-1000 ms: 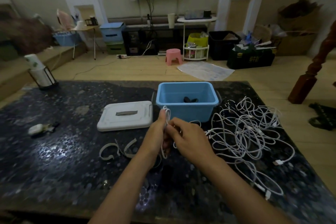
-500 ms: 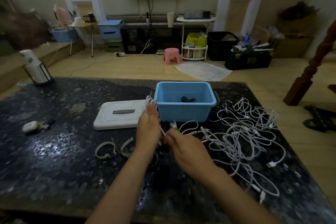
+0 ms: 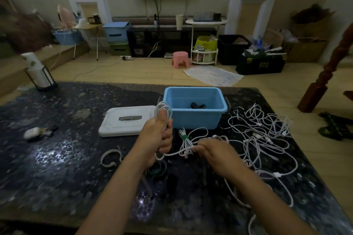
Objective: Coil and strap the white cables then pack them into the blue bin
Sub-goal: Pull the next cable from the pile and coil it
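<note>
Gripping an upright white cable coil (image 3: 163, 111), the left hand (image 3: 156, 139) feeds its tail sideways to the pinching right hand (image 3: 214, 151).

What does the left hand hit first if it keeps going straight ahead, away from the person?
Probably the blue bin: the left hand, gripping a cable coil, sits just short of its near-left corner. Depth is unclear; it might clip the white lid instead.

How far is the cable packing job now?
Early. Done: one bundle with a green strap lies before the blue bin. In hand: left hand grips a coil; right hand feeds cable. Left: the loose pile, and packing.
</note>
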Tool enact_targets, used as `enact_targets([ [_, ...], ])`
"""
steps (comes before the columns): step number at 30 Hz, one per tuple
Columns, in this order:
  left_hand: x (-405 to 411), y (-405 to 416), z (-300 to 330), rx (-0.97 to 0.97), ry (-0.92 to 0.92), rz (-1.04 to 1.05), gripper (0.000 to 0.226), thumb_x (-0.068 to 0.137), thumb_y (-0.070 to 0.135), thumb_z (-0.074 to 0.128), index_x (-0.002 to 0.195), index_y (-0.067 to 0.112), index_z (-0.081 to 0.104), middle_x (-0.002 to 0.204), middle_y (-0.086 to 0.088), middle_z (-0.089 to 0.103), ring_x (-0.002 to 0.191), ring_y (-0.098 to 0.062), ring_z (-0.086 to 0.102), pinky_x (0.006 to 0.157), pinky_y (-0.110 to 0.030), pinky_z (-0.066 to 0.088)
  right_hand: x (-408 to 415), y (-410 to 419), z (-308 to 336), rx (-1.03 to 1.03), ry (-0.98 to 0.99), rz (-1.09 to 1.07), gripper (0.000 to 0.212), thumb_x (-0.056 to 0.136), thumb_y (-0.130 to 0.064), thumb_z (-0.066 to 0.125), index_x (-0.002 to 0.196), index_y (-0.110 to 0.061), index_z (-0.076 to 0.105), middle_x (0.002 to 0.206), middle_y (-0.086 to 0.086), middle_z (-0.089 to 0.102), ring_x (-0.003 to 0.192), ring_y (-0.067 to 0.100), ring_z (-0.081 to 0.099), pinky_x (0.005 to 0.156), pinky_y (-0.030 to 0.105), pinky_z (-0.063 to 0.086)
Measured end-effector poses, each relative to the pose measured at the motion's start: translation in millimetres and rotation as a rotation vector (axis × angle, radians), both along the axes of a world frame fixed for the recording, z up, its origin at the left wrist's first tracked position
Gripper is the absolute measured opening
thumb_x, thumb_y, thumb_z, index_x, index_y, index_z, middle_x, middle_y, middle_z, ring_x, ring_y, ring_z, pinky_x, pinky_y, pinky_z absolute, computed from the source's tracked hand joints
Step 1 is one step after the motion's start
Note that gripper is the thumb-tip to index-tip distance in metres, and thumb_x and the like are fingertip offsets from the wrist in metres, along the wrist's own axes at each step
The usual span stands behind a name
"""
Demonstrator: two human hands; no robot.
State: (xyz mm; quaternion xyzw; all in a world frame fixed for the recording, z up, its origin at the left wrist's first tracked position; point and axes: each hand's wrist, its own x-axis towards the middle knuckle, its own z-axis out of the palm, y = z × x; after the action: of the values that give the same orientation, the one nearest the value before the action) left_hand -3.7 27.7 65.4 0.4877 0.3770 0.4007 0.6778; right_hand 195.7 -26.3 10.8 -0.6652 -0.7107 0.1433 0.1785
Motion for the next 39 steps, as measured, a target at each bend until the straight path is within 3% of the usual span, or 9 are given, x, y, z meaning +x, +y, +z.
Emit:
enact_targets([
  [5, -7, -3, -1, 0.049, 0.246, 0.006, 0.052, 0.099, 0.059, 0.035, 0.084, 0.011, 0.049, 0.055, 0.000, 0.029, 0.039, -0.010, 0.020, 0.041, -0.018, 0.018, 35, 6, 0, 0.030, 0.067, -0.209, 0.032, 0.101, -0.044, 0.046, 0.074, -0.028, 0.048, 0.083, -0.002, 0.062, 0.082, 0.023, 0.060, 0.075, 0.039, 0.047],
  [10, 7, -5, -21, 0.176, 0.525, 0.066, 0.056, 0.102, 0.053, 0.037, 0.089, 0.010, 0.070, 0.077, -0.007, 0.066, 0.034, -0.004, 0.037, 0.040, -0.020, 0.028, 7, 8, 10, 0.156, 0.357, -0.190, 0.032, 0.103, -0.033, 0.048, 0.072, -0.025, 0.051, 0.071, -0.006, 0.056, 0.072, 0.013, 0.054, 0.070, 0.036, 0.041],
  [14, 11, -6, -20, 0.116, 0.513, -0.033, 0.062, 0.102, 0.055, 0.031, 0.100, 0.007, 0.069, 0.086, -0.013, 0.076, 0.031, -0.010, 0.031, 0.039, -0.019, 0.026, 1, 12, 8, 0.200, 0.406, -0.204, 0.031, 0.103, -0.035, 0.048, 0.075, -0.022, 0.053, 0.070, -0.006, 0.057, 0.069, 0.011, 0.055, 0.067, 0.036, 0.042],
  [21, 14, -16, -14, 0.077, 0.365, -0.285, 0.070, 0.102, 0.055, 0.028, 0.103, -0.002, 0.069, 0.074, -0.017, 0.069, 0.040, -0.014, 0.026, 0.043, -0.021, 0.023, 4, 16, 4, 0.198, 0.348, -0.247, 0.034, 0.103, -0.039, 0.046, 0.078, -0.017, 0.055, 0.074, -0.001, 0.062, 0.075, 0.022, 0.058, 0.071, 0.042, 0.047],
  [24, 17, -16, -16, 0.103, 0.398, -0.211, 0.062, 0.102, 0.053, 0.030, 0.079, 0.005, 0.061, 0.058, -0.009, 0.048, 0.038, -0.012, 0.027, 0.041, -0.020, 0.022, 8, 16, 3, 0.201, 0.342, -0.280, 0.035, 0.101, -0.043, 0.049, 0.077, -0.018, 0.054, 0.070, -0.003, 0.060, 0.071, 0.018, 0.058, 0.067, 0.038, 0.043],
  [27, 14, -11, -21, 0.146, 0.468, -0.135, 0.049, 0.095, 0.060, 0.034, 0.070, 0.018, 0.044, 0.056, 0.002, 0.037, 0.041, -0.007, 0.027, 0.044, -0.024, 0.021, 14, 16, 5, 0.197, 0.327, -0.278, 0.033, 0.097, -0.045, 0.055, 0.075, -0.020, 0.056, 0.067, -0.004, 0.060, 0.067, 0.010, 0.057, 0.062, 0.032, 0.041],
  [30, 5, -2, -24, 0.250, 0.570, -0.042, 0.050, 0.091, 0.064, 0.035, 0.065, 0.021, 0.041, 0.053, 0.009, 0.039, 0.047, -0.008, 0.032, 0.053, -0.030, 0.025, 18, 16, 3, 0.164, 0.206, -0.250, 0.028, 0.099, -0.041, 0.054, 0.076, -0.024, 0.056, 0.075, -0.007, 0.057, 0.071, 0.010, 0.054, 0.059, 0.030, 0.033],
  [34, -4, 6, -24, 0.285, 0.611, 0.132, 0.059, 0.103, 0.052, 0.032, 0.063, 0.012, 0.048, 0.046, -0.004, 0.050, 0.045, -0.018, 0.052, 0.053, -0.027, 0.040, 23, 15, 2, 0.141, 0.168, -0.278, 0.021, 0.099, -0.036, 0.053, 0.083, -0.024, 0.059, 0.084, -0.006, 0.058, 0.081, 0.018, 0.057, 0.067, 0.033, 0.038],
  [39, 10, -2, -33, 0.223, 0.510, 0.128, 0.064, 0.096, 0.066, 0.029, 0.050, 0.023, 0.042, 0.041, 0.006, 0.033, 0.033, -0.011, 0.031, 0.047, -0.029, 0.026, -10, 4, 9, 0.173, 0.438, -0.221, 0.022, 0.100, -0.035, 0.053, 0.081, -0.024, 0.056, 0.070, -0.008, 0.060, 0.068, 0.008, 0.056, 0.064, 0.034, 0.042],
])
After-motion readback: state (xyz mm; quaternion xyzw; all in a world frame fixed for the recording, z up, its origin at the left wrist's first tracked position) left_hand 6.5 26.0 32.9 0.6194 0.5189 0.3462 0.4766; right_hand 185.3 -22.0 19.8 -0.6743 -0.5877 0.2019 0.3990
